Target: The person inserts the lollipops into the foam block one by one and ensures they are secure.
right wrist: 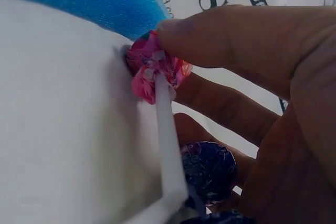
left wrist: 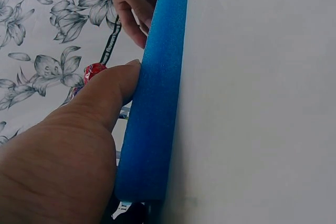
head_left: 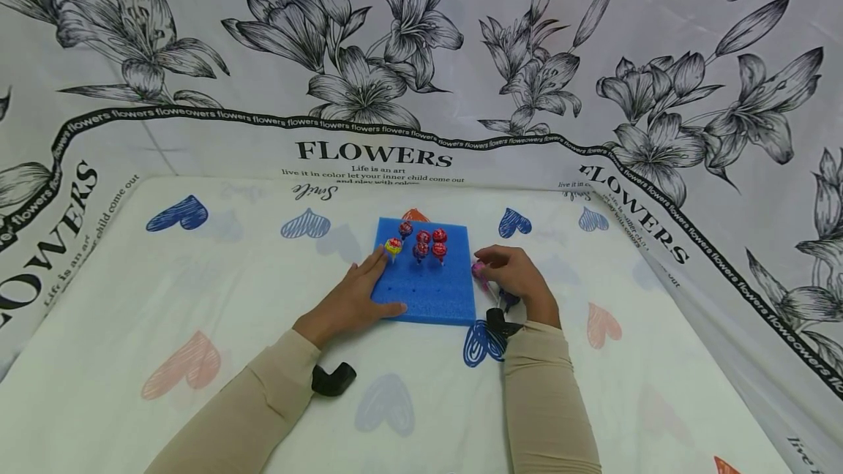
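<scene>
A blue foam block [head_left: 424,307] lies flat on the table, with several wrapped lollipops standing in its far part. One is yellow [head_left: 393,246]; the others are red [head_left: 439,235] or dark red. My left hand [head_left: 352,295] rests along the block's left side, fingers straight and thumb over the near edge. Just off the block's right side, my right hand [head_left: 516,273] pinches a pink-wrapped lollipop [right wrist: 152,69] by its head between thumb and fingers. Its white stick [right wrist: 169,140] points back toward the wrist. A dark blue lollipop [right wrist: 209,171] lies beneath that hand, partly hidden by it.
A white cloth with printed hearts [head_left: 181,368] covers the table. Small holes [head_left: 413,290] run across the block's near part. Behind the table hangs a flower-printed sheet [head_left: 560,86]. Dark straps [head_left: 334,380] show at both wrists.
</scene>
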